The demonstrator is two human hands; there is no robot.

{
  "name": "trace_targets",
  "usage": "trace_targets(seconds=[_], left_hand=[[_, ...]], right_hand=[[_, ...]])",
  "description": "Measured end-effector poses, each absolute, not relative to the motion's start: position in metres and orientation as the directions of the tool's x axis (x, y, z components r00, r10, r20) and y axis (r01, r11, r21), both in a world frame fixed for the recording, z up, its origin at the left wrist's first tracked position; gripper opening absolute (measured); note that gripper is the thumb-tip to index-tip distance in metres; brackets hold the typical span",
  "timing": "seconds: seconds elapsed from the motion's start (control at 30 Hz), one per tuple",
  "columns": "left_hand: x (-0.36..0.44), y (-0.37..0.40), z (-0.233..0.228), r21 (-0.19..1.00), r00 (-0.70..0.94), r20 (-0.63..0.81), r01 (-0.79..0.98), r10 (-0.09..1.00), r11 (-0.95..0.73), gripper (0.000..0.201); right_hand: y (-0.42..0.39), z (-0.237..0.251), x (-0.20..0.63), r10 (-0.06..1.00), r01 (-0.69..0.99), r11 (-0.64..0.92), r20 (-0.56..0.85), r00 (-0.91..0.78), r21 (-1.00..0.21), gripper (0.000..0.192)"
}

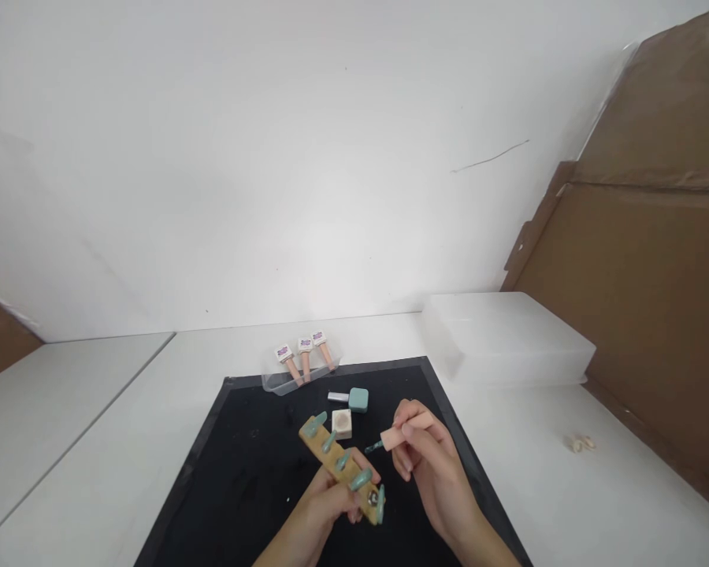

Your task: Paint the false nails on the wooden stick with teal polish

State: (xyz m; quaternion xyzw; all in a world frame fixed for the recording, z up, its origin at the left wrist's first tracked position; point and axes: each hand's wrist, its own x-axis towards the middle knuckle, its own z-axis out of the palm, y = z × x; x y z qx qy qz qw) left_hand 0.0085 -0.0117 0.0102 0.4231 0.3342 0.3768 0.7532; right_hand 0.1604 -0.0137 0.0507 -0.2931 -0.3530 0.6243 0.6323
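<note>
Gripping the narrow tan wooden strip [341,469] at its near end, the left hand [324,508] has its fingers curled shut around the wood, at about six o'clock on the black rectangular mat [242,472]. The strip slants from ten o'clock down to four o'clock and carries a row of long, pointed, glossy mint-green false nails [360,479] standing up along its top, with a small metal fitting near the held end. Just past the strip's far tip stands a small cream cube-shaped block [342,424], and beyond it a mint-green nail polish bottle [358,399] lies on its side. At twelve o'clock a clear plastic tray [277,383] holds three pink-handled tools. To the right, the right hand [422,453] pinches a pink-capped polish brush [387,441], its green tip pointing toward the nails.
</note>
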Motion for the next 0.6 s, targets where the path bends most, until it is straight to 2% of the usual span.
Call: trace_targets(seconds=[0.13, 0.37, 0.6], left_hand=[[0.011, -0.012, 0.005, 0.933, 0.497, -0.182, -0.186, 0.848, 0.309, 0.016], [0.009, -0.01, 0.004, 0.944, 0.494, -0.155, -0.18, 0.855, 0.276, 0.019], [0.012, -0.016, 0.027, 0.939, 0.41, -0.243, -0.128, 0.879, 0.319, 0.018]], right_hand=[[-0.014, 0.05, 0.16, 0.996, -0.581, 0.058, 0.09, -0.026, -0.812, 0.02], [-0.013, 0.052, 0.159, 0.995, -0.581, 0.057, 0.091, -0.03, -0.812, 0.021], [-0.012, 0.053, 0.158, 0.996, -0.578, 0.051, 0.084, -0.03, -0.814, 0.021]])
